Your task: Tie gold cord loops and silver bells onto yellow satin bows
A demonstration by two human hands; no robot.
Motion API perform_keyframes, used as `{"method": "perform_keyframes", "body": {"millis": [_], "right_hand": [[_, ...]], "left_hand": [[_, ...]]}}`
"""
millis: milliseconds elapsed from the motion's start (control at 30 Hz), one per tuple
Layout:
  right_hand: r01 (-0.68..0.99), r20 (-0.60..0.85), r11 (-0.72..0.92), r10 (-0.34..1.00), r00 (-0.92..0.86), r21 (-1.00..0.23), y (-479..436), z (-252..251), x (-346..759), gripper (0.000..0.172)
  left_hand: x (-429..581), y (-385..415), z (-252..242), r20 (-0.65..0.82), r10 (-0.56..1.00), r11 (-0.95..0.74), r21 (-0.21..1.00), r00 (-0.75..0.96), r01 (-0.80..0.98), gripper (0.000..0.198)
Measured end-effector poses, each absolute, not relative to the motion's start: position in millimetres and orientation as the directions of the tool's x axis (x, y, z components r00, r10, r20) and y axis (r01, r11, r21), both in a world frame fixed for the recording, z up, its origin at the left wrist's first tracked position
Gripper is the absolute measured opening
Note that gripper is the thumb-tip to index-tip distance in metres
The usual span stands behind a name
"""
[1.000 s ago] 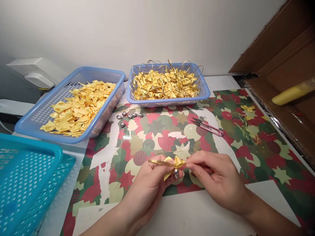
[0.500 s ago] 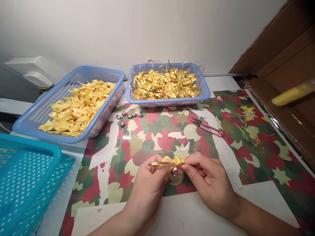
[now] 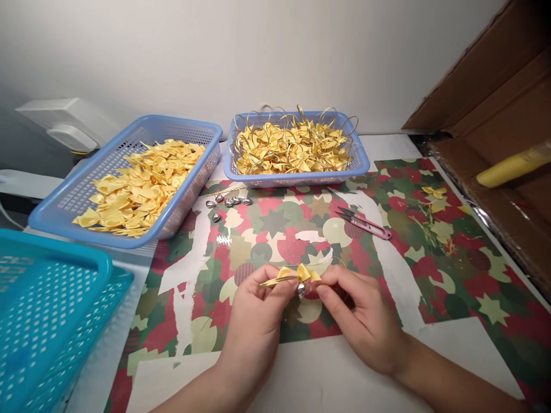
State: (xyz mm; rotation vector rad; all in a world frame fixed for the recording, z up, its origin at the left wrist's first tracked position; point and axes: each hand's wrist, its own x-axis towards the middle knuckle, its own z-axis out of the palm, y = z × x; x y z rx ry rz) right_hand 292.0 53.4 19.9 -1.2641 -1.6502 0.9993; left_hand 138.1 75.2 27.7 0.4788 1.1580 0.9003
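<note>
My left hand pinches a yellow satin ribbon bow together with a gold cord that pokes out leftward past the thumb. A round silver jingle bell hangs at the bow's centre, between the hands. At the bow's right end, my right hand has thumb and forefinger closed. Part of the gold cord arcs behind the fingers there. Whether the right fingertips grip ribbon or cord is hard to see.
Beyond the hands lie several loose jingle bells and pink-handled thread snips. Blue baskets of yellow bows and of bows with gold cords stand behind. A teal basket is at left, a cardboard box at right.
The bow and bell have shifted slightly up and left in view, and the bow has tilted a little. Both hands still pinch at it.
</note>
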Motion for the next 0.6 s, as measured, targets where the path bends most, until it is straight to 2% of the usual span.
{"method": "perform_keyframes", "body": {"millis": [167,233,300,367,433,500,600], "right_hand": [[0.353,0.121,0.169,0.981,-0.153,-0.920,55,16,287,0.024],[0.390,0.155,0.182,0.983,-0.101,-0.903,55,16,286,0.018],[0.471,0.294,0.257,0.956,0.005,-0.844,53,18,287,0.006],[0.564,0.490,0.387,0.871,0.036,-0.729,50,24,289,0.010],[0.623,0.619,0.503,0.785,-0.038,-0.599,47,29,289,0.011],[0.671,0.647,0.534,0.755,-0.106,-0.514,44,32,289,0.012],[0.733,0.629,0.450,0.777,-0.039,-0.510,46,32,287,0.013]], "left_hand": [[135,76,24,-0.536,0.835,0.548,0.793,0.120,-0.265,0.029],[136,77,25,-0.522,0.847,0.531,0.819,0.102,-0.218,0.029],[137,77,26,-0.504,0.862,0.506,0.843,0.062,-0.180,0.031],[138,77,28,-0.464,0.885,0.463,0.874,0.029,-0.147,0.030],[139,75,30,-0.391,0.920,0.391,0.913,0.027,-0.112,0.026],[139,73,30,-0.278,0.960,0.280,0.958,0.031,-0.061,0.021],[140,70,32,-0.094,0.995,0.092,0.994,0.016,0.065,0.018]]}}
